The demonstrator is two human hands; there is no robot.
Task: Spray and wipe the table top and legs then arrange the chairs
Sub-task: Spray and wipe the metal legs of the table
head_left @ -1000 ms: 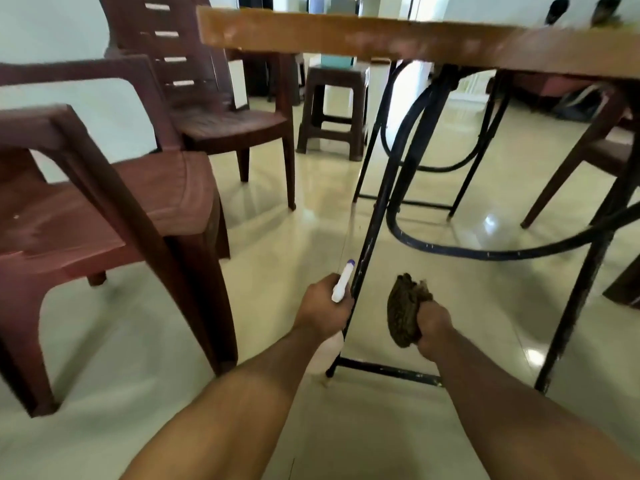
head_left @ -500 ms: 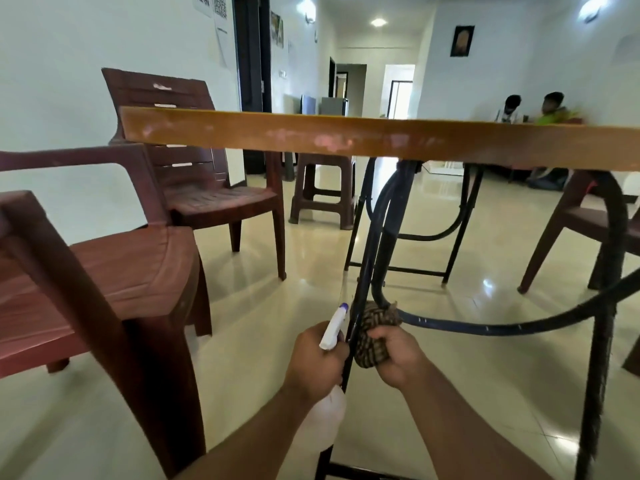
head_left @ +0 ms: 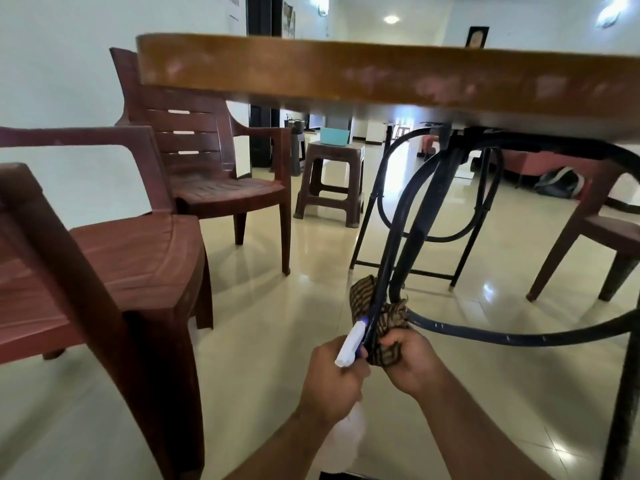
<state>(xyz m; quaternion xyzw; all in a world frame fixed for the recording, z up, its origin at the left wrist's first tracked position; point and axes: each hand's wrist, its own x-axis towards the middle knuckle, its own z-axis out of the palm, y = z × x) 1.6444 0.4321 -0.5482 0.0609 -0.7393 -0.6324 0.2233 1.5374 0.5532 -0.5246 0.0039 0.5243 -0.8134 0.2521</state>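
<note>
The table top (head_left: 381, 77) is varnished wood, worn pale in patches, on black metal legs (head_left: 417, 233). The cloth (head_left: 389, 348) is woven. The chair (head_left: 138, 258) is ribbed plastic and the floor (head_left: 277, 358) glossy tile.

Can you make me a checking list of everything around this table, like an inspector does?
Surface: wooden table top, viewed from below, pale worn patches on its edge.
Job's things: striped cloth wrapped round black table leg; spray bottle beside it; near chair and far chair stand left of the table.
Clutter: teal box on brown stool; backpack on glossy tiled floor.
Hands: left hand grips spray bottle; right hand grips cloth.
Cables: nothing seen.
Surroundings: white walls, ceiling light on.
</note>
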